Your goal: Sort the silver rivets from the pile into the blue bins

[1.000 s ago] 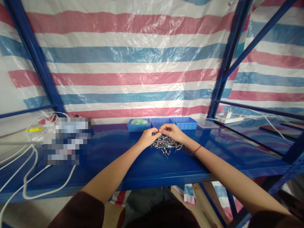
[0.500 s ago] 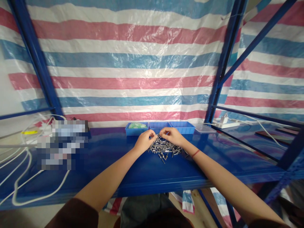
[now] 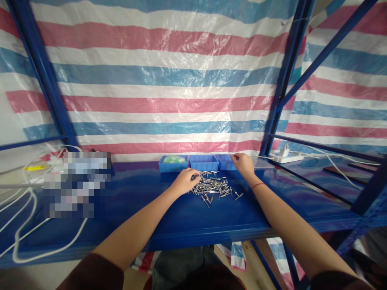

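A loose pile of silver blind rivets (image 3: 211, 186) lies on the blue tabletop. My left hand (image 3: 185, 181) rests at the pile's left edge, its fingers curled in among the rivets; what they grip is hidden. Farther right, my right hand (image 3: 244, 163) is raised at the right blue bin (image 3: 223, 163), partly covering it. Its thumb and fingertips are pinched together over that bin, and anything between them is too small to make out. Beside it stands the middle blue bin (image 3: 204, 164). The left blue bin (image 3: 173, 166) holds green and clear plastic material.
A clear plastic lid (image 3: 263, 163) lies right of the bins, near a white power strip (image 3: 286, 158). White cables (image 3: 18, 237) loop over the table's left side, by a blurred-out patch. Blue metal posts (image 3: 286, 80) and a striped sheet (image 3: 169, 76) enclose the back.
My right hand has moved away from my left hand, rightward to the right bin, uncovering more of the pile. My left hand has dipped slightly toward the rivets.
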`<state>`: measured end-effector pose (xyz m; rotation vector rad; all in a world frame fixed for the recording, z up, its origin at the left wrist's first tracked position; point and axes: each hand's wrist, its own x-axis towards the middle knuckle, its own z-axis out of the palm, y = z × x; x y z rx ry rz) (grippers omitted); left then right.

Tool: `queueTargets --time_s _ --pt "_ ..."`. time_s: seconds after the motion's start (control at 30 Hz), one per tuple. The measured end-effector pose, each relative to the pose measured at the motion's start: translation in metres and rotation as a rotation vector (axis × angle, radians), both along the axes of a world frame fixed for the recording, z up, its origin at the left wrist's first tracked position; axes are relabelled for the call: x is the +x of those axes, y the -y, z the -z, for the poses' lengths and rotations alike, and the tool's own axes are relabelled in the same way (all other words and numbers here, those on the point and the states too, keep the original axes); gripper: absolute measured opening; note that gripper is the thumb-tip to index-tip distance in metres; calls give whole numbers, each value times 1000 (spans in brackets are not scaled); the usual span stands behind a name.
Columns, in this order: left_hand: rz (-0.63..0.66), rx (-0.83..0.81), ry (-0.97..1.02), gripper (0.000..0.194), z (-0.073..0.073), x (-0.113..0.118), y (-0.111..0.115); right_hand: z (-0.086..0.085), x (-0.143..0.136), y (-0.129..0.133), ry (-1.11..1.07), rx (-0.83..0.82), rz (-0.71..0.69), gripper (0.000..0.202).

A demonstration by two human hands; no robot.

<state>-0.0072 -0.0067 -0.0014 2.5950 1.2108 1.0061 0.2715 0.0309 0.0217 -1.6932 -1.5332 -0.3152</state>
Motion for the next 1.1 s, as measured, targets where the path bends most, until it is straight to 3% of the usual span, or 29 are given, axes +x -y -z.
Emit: queueTargets --time_s 0.1,0.17,0.27,0.33,0.43,0.53,0.7,1.1 --pt "-15 -36 -47 24 1 -1 0 -1 -7 2 98 -24 -29 34" --pt "-10 -65 -61 25 2 -2 0 -2 -17 5 177 -51 -216 27" --pt "14 -92 -49 26 2 -2 1 2 -37 8 279 -240 -555 23" --pt "29 -103 -46 26 1 -2 2 6 -49 11 323 -353 -668 23" --pt "40 -116 -62 25 0 -1 4 10 -60 14 369 -389 -746 19" --pt "42 -122 -74 24 0 0 4 11 -63 16 410 -370 -777 20" --pt "54 -106 -86 24 1 0 3 15 -64 15 482 -332 -712 19" --pt "83 -83 -130 27 4 -1 0 9 -71 22 469 -460 -625 26"
